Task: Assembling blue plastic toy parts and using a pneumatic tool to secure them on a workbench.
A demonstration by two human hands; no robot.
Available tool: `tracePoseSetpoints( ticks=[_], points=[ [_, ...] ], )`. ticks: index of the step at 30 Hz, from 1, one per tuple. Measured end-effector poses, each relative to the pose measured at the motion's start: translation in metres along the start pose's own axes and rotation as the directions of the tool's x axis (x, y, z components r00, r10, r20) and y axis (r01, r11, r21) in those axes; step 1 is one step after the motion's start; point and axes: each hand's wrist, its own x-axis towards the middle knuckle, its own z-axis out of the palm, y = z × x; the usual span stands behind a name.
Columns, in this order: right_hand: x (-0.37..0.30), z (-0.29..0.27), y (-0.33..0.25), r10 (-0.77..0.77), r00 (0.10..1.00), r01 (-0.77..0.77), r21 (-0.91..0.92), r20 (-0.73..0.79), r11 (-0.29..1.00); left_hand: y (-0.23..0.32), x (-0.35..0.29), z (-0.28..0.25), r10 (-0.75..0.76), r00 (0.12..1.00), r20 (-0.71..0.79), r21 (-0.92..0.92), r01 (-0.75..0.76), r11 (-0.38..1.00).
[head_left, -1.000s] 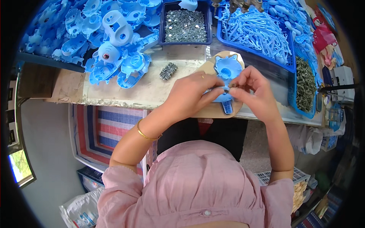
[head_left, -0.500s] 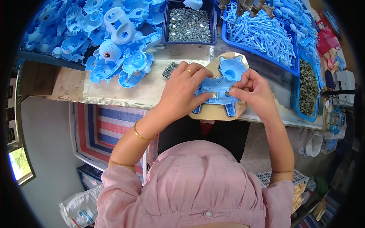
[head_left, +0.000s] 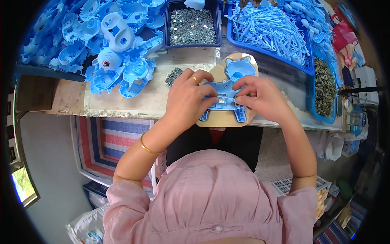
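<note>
A blue plastic animal-shaped shell (head_left: pixel 240 68) lies hollow side up on a tan shaped board (head_left: pixel 221 118) at the table's front edge. My left hand (head_left: pixel 187 95) is over its left side, the fingers bent in and closed near the middle. Across from it, my right hand (head_left: pixel 262 97) pinches thumb and fingertips together at the shell's right middle. A thin light-blue strip runs over the shell between the two sets of fingertips; whether either hand grips it is hidden. A little heap of grey metal pieces (head_left: pixel 174 77) sits beside my left hand.
Piled blue shells (head_left: pixel 136 73) fill the back left. Behind the board stand a dark bin of small metal parts (head_left: pixel 193 26) and a blue basket of thin blue rods (head_left: pixel 270 34). At the right is a blue basket of greyish metal pieces (head_left: pixel 324 87). Metal tooling hangs at the top.
The whole view has shifted slightly. My right hand has come inward and lower over the shell, its fingertips closer to my left ones. The left fingers have drawn in more.
</note>
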Motion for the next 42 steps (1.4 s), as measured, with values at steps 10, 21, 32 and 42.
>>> tracePoseSetpoints(
  ticks=[10,21,32,42],
  points=[
    [0.000,-0.002,-0.009,0.009,1.000,-0.009,-0.077,-0.001,0.997,0.003,-0.003,0.000,-0.028,1.000,-0.010,0.003,0.028,1.000],
    [-0.006,0.009,-0.003,-0.348,0.914,0.223,-0.458,-0.208,0.861,0.006,0.000,0.001,-0.030,1.000,-0.007,0.055,0.031,0.998],
    [0.009,0.015,-0.031,-0.515,0.836,0.312,-0.611,-0.187,0.728,0.009,0.002,0.003,-0.009,0.999,0.034,0.146,0.003,0.989],
    [0.104,0.029,-0.146,-0.833,-0.137,0.262,-0.830,-0.537,0.492,-0.035,0.049,-0.026,-0.082,0.971,-0.224,0.128,0.113,0.985]
  ],
)
